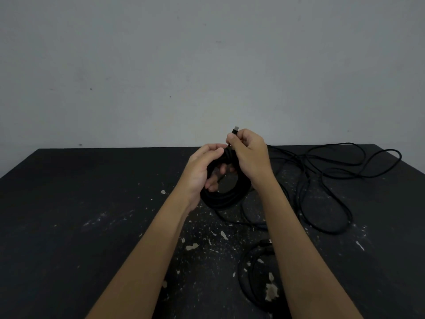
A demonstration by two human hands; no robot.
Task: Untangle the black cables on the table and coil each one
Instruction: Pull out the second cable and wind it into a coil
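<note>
Looking down from the head camera, both forearms reach out over a black table that stands against a plain grey wall.

The left hand grips a coil of black cable. Its fingers are curled through the middle of the loops and its thumb lies over the top. The coil hangs from that hand, with its lower edge low over the tabletop; whether it touches the surface cannot be told.

The right hand is just beside the left, at the top of the coil. It pinches the end of the cable between thumb and fingertips, and the other fingers are folded in. A small plug sticks up above those fingertips, in front of the wall.

More black cable lies loose on the far right part of the table in wide, overlapping loops. One strand runs from under the coil toward these loops; whether it is the same cable cannot be told.

Near the front edge, a second ring of cable lies flat on the table, partly hidden under the right forearm.

Pale chips and specks are scattered across the middle of the tabletop.
</note>
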